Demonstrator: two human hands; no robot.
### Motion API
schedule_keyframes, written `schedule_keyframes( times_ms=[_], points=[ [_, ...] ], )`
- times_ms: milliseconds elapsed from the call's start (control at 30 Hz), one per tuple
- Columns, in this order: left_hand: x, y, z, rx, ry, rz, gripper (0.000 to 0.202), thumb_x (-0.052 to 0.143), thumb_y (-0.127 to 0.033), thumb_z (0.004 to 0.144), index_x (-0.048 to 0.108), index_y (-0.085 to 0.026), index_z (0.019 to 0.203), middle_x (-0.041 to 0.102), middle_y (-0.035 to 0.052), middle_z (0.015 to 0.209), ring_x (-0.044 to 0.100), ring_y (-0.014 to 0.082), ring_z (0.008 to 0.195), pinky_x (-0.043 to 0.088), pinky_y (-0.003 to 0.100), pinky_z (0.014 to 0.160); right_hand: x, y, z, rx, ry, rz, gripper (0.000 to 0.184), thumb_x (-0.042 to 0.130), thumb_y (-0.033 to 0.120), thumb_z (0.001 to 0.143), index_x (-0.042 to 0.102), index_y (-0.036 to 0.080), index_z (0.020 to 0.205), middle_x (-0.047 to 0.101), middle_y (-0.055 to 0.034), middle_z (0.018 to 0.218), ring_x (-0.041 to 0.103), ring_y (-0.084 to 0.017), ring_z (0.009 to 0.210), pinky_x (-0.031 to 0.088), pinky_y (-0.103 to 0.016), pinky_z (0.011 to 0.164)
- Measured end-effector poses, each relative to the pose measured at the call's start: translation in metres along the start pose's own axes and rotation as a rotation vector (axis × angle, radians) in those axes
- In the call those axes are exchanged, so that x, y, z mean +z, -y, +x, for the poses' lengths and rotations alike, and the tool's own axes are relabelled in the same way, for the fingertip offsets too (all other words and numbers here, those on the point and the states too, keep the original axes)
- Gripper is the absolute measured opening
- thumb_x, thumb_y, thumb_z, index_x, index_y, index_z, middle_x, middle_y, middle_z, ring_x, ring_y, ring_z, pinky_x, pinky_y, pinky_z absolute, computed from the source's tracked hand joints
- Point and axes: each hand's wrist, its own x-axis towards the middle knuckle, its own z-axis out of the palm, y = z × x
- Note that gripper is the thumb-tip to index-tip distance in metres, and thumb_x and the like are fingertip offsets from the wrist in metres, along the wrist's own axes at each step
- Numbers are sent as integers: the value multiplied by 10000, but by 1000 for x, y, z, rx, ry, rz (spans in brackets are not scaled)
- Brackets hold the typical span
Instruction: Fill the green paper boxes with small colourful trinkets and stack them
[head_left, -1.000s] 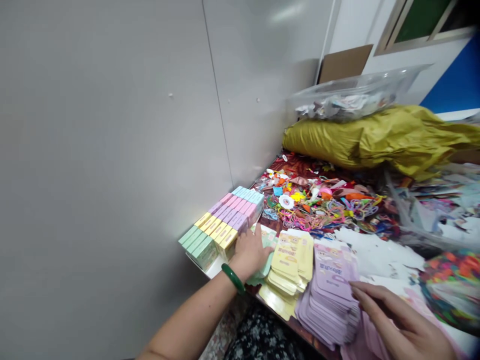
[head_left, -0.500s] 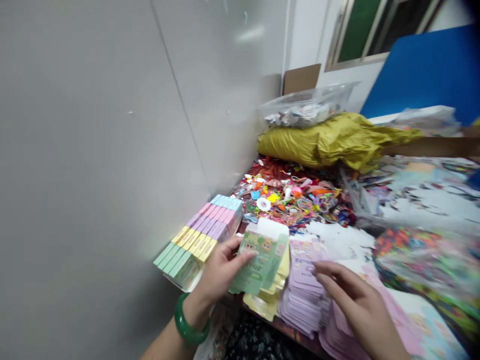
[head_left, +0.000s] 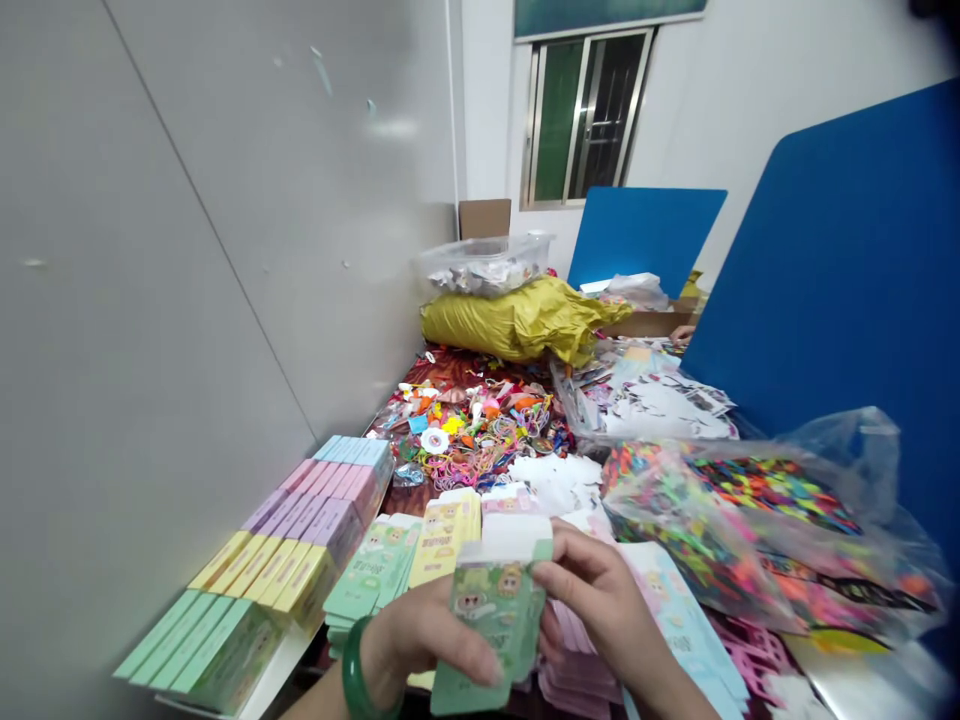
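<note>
A flat green printed carton with a white top flap is held up in front of me. My left hand, with a green bangle at the wrist, grips its lower left side, thumb across the front. My right hand pinches its upper right edge. Behind and below lie stacks of flattened cartons: green ones at left, yellow ones beside them, pink-purple ones partly hidden by my right hand, and light blue ones at right.
Rows of formed small boxes stand along the grey wall at left. Beyond lie loose colourful trinkets, a yellow sack and a clear tub. Bags of bright pieces and a blue panel are at right. A person's hand shows behind it.
The view has turned right and levelled. My right hand has moved from the purple stack to the green carton and now grips it together with my left hand.
</note>
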Motion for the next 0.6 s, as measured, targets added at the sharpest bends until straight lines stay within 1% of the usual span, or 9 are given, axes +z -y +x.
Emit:
schedule_keyframes(
  times_ms=[67,100,133,200,267,300,400,500,600],
  points=[
    [3,3,11,44,-64,29,486,823,-346,507,720,-145,937,671,67,918,574,175,787,445,246,726,-5,1,-2,-35,-32,-3,153,645,312,819,616,188,735,579,2,772,518,-80,397,411,-212,359],
    [3,5,16,70,-106,30,468,829,-317,504,719,-145,925,669,62,893,574,171,775,447,247,719,-6,1,-2,-68,-69,-8,95,652,302,815,642,207,814,601,-6,808,547,-91,443,447,-217,398],
    [4,7,21,101,-154,19,456,832,-286,505,714,-145,922,666,56,869,578,169,770,449,249,717,-8,1,-3,-113,-119,-16,133,669,296,802,654,236,919,625,-15,852,590,-113,521,490,-229,460],
    [6,12,30,164,-281,-42,447,827,-237,522,701,-150,943,664,48,843,589,169,768,457,257,719,-9,-2,-4,-209,-229,-75,341,719,294,755,637,281,1086,665,-40,956,653,-170,752,546,-262,642],
    [8,17,36,197,-412,-111,444,821,-203,540,690,-151,961,664,39,823,596,162,754,466,266,729,-9,-5,-5,-274,-309,-185,367,750,297,716,668,287,1074,684,-53,1014,643,-205,922,534,-284,789],
    [9,20,39,198,-466,-128,430,822,-196,544,689,-142,950,662,36,803,598,156,736,469,265,723,-9,-8,-5,-287,-323,-240,305,749,301,712,700,279,1013,694,-54,998,643,-211,932,529,-287,811],
    [12,26,42,151,-563,-147,409,834,-197,541,675,-105,905,658,38,755,608,155,690,478,262,684,-9,-15,-4,-284,-358,-343,164,722,329,730,738,259,877,714,-51,900,661,-216,848,546,-294,766],
    [12,29,39,109,-637,-148,490,828,-207,560,622,-91,989,678,73,827,636,189,713,497,292,679,-13,-21,-2,-203,-389,-373,228,695,376,753,732,248,938,717,-60,948,657,-233,874,545,-316,775],
    [11,27,33,190,-746,-64,744,813,-195,604,426,-169,1239,662,93,1032,651,223,839,511,320,737,-14,-25,0,-91,-386,-332,342,677,417,769,697,233,1056,706,-74,1007,652,-237,893,546,-325,767]
  ],
)
